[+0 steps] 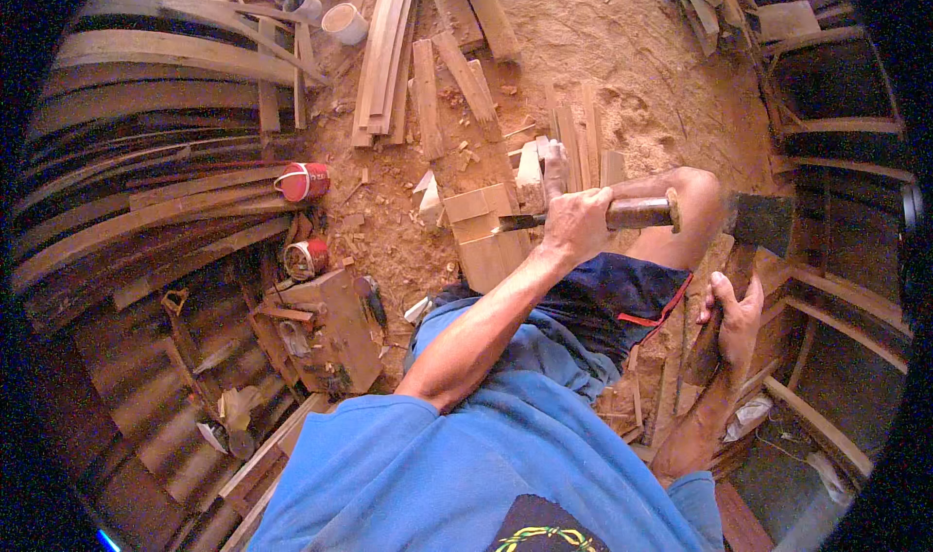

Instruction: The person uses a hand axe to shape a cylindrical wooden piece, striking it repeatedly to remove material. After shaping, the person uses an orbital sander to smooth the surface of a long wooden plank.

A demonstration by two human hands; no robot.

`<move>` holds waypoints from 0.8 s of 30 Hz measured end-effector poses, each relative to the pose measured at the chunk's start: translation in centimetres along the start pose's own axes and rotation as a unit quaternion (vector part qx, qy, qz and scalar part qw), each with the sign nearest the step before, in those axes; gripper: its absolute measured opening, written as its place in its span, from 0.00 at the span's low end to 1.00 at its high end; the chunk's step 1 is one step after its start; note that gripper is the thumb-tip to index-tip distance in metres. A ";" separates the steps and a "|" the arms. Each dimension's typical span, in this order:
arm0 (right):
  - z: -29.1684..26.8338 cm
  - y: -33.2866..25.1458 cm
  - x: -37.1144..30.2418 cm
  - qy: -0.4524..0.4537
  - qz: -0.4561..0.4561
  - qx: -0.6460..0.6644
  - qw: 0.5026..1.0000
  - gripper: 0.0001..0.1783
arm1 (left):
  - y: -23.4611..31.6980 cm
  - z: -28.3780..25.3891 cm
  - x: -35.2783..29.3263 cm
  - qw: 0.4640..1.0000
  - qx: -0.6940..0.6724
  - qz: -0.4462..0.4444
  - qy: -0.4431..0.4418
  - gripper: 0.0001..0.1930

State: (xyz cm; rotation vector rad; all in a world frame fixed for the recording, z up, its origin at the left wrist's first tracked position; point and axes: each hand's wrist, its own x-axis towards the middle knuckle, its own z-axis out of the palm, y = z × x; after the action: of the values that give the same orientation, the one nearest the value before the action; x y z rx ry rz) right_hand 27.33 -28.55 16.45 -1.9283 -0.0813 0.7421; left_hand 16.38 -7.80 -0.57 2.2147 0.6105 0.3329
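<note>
My left hand [580, 224] is closed round a chisel [639, 213] that lies nearly level across the view. Its ringed wooden butt points right and its dark blade points left, the tip over a pale wooden block [483, 224]. Whether the tip touches the wood, I cannot tell. Lower right, my right hand [736, 317] is closed on the wooden handle of a tool with a broad, dark, flat head [760, 224], which stands beyond my bent knee. My bare foot [555, 168] rests by the block's far side. Part of the block is hidden by my forearm and shorts.
Loose boards [387, 61] lie on the sawdust-covered ground ahead. Long curved planks [165, 51] are stacked on the left, near a red-and-white jug [303, 182], an open red can [306, 258] and a wooden box [342, 324]. A white bucket [345, 23] stands farther off.
</note>
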 end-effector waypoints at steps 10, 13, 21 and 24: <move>5.0 1.2 2.7 -0.063 -0.006 -0.161 0.985 0.15 | -0.7 -0.7 0.0 0.999 -0.028 -0.001 0.029 0.14; 3.4 1.7 3.8 -0.085 0.021 -0.138 0.986 0.28 | -0.7 -0.4 0.1 1.000 -0.004 -0.004 0.015 0.12; 4.8 3.7 5.2 -0.072 0.032 -0.158 0.984 0.14 | -0.7 0.1 0.0 1.000 0.009 -0.008 0.014 0.10; 4.2 3.7 5.9 -0.065 -0.053 -0.175 0.981 0.15 | -0.9 0.1 0.2 1.000 0.026 -0.009 0.005 0.10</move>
State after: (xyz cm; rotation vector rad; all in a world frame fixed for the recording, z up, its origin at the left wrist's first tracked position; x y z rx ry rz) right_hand 28.88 -24.75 9.42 -2.1847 -0.4159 0.8231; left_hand 16.30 -7.24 -1.32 2.2579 0.6505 0.3237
